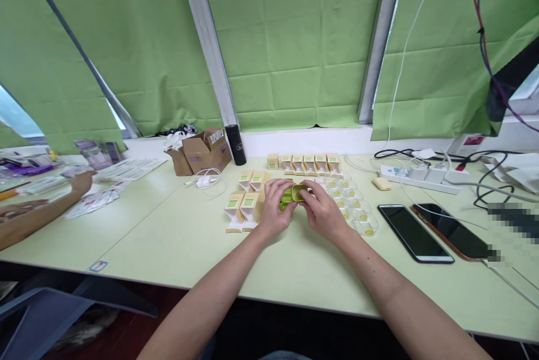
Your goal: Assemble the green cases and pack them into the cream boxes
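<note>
Above the middle of the table, a small glossy green plastic case (288, 197) with rounded hollows is in my hands. My left hand (274, 207) is closed around its left side. The fingers of my right hand (325, 209) pinch its right, cup-shaped part (298, 192). Whether this is one piece or two is unclear, as fingers cover much of it. Left of my left hand are several open cream cartons (248, 206) with green labels. Clear plastic dishes (361, 217) with yellow spots lie in rows beside my right hand.
More cream cartons (309, 165) line the back. A brown cardboard box (206, 153) and a black bottle (236, 145) stand at back left. Two phones (416, 233), a power strip (421, 177) and cables lie right. Another person's arm (50, 211) reaches in at far left.
</note>
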`<action>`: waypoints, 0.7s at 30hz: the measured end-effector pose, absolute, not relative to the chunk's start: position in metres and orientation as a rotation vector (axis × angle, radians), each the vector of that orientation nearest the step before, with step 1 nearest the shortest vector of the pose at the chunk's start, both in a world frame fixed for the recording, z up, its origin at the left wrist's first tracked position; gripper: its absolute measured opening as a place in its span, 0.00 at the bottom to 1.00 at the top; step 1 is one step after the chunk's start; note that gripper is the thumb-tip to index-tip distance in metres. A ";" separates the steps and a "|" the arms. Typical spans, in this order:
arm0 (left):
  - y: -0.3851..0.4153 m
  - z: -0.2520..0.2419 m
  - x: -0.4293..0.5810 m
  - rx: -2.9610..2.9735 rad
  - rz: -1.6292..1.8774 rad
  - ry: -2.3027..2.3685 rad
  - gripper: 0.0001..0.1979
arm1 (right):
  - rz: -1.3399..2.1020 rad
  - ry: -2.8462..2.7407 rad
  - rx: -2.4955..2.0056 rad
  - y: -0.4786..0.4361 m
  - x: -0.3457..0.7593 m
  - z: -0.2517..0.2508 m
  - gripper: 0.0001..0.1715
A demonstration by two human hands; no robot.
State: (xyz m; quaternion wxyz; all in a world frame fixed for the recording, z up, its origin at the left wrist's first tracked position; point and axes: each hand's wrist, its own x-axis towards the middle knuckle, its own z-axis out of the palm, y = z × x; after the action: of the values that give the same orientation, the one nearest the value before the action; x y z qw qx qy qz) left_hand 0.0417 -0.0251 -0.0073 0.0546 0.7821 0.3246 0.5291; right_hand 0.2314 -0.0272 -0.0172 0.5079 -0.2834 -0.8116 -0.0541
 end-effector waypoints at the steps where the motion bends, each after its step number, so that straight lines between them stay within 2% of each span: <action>1: -0.025 -0.008 0.042 2.379 1.608 0.985 0.18 | -0.132 -1.959 -0.685 -0.027 0.231 -0.017 0.20; 8: -0.024 -0.008 0.040 2.398 1.590 1.017 0.18 | -0.069 -1.975 -0.696 -0.027 0.231 -0.018 0.21; 21: -0.025 -0.008 0.040 2.386 1.596 1.007 0.19 | -0.078 -1.884 -0.668 -0.026 0.232 -0.020 0.15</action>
State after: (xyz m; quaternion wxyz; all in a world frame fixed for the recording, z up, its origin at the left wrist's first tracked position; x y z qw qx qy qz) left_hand 0.0402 -0.0249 -0.0077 0.0498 0.7833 0.3306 0.5241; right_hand 0.2319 -0.0258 -0.0196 0.5400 -0.2811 -0.7927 -0.0329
